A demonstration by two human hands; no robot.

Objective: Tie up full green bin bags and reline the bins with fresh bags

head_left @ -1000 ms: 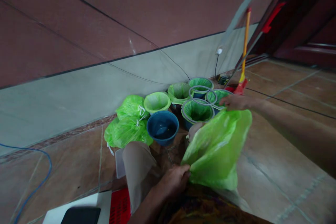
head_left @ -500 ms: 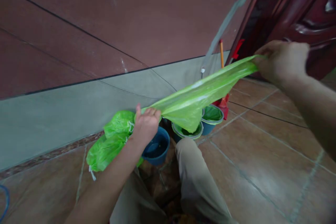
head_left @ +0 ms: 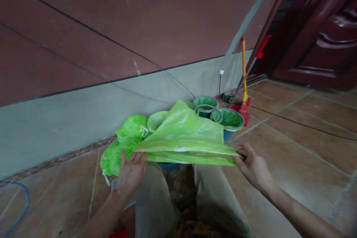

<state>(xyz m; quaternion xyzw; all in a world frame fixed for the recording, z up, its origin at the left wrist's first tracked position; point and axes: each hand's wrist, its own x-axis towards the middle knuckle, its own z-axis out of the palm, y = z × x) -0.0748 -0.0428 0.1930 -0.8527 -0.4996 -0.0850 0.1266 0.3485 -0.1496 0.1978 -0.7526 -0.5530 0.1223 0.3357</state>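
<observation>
I hold a light green plastic bag [head_left: 184, 137] stretched out level above my knees. My left hand [head_left: 131, 173] grips its left edge, fingers curled on the rim. On the right edge, my right hand [head_left: 252, 165] pinches the plastic. Under the bag a blue bucket [head_left: 169, 166] shows only by its lower rim. Behind the bag stand several small blue buckets lined with green bags [head_left: 228, 119], and a bare light green bowl-like bucket [head_left: 156, 121].
Two tied, filled green bags [head_left: 122, 145] lie at the left by the grey wall base. A broom with an orange handle [head_left: 244, 70] leans near the dark wooden door [head_left: 320, 37]. A blue cable [head_left: 19, 208] curls at far left. Brown tiled floor spreads right.
The bag was stretched high and slanted, my right hand raised near the door. Now both hands have come down and hold it flat and low over the blue bucket.
</observation>
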